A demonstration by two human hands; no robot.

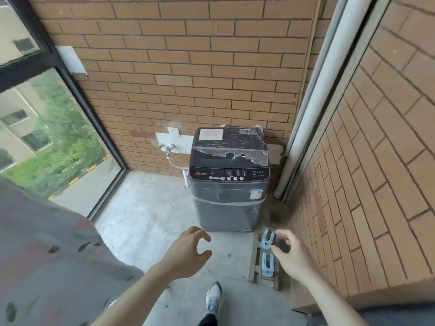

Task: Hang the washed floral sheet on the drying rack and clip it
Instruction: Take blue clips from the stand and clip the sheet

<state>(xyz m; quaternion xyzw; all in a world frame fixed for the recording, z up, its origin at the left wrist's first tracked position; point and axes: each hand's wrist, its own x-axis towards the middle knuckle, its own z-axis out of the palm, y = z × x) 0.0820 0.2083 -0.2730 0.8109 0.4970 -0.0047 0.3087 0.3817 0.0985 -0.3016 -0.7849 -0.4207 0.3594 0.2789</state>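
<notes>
Pinching a blue plastic clip [268,238], right hand [290,251]; left hand [186,252] loosely curled, empty.

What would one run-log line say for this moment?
left hand: open, holds nothing | right hand: pinches blue clip | washing machine: lid closed | second blue clip: on pallet
</notes>
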